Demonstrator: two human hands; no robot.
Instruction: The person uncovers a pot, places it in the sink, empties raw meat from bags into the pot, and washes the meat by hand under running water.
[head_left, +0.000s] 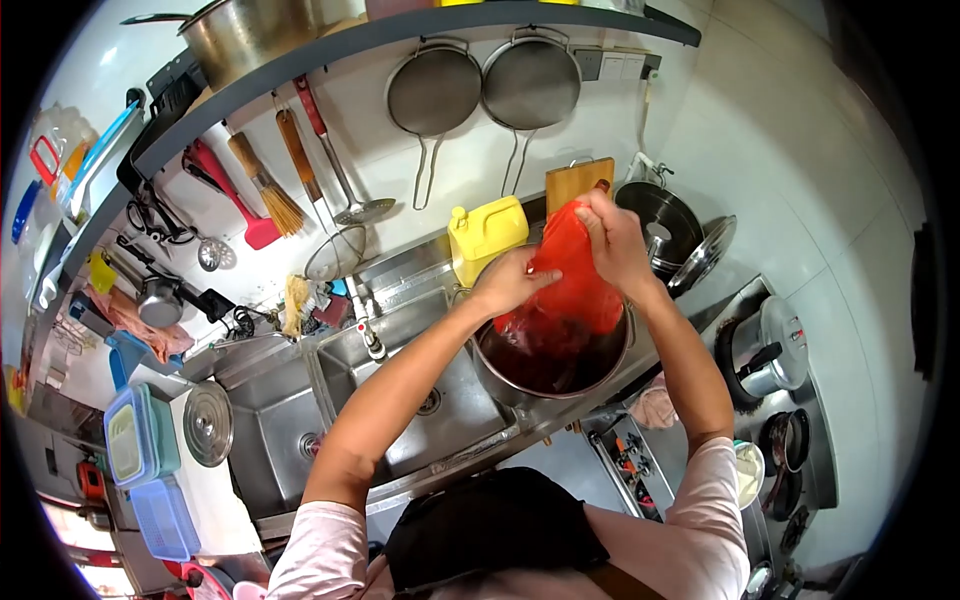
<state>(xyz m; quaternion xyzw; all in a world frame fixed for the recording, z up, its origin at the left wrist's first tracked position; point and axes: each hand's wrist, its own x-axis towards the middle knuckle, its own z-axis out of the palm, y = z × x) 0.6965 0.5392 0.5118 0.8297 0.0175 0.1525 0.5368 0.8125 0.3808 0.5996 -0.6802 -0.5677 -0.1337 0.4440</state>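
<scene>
A red plastic bag (570, 265) hangs upside-down-looking over a large metal pot (481, 368), its lower part dipping inside the rim. My right hand (615, 240) is closed around the bag's upper end. My left hand (515, 283) grips the bag's left side, its thumb against the plastic. Inside the pot the contents look dark and reddish; what they are I cannot make out. Just behind my left hand stands a yellow jug (487, 235).
A double steel sink (400, 400) with a faucet (370, 340) lies left of the pot. Behind are a wooden cutting board (578, 182) and a dark pot (660, 215). A pressure cooker (775, 345) is at right. Strainers (433, 90) hang on the wall under a shelf (400, 48).
</scene>
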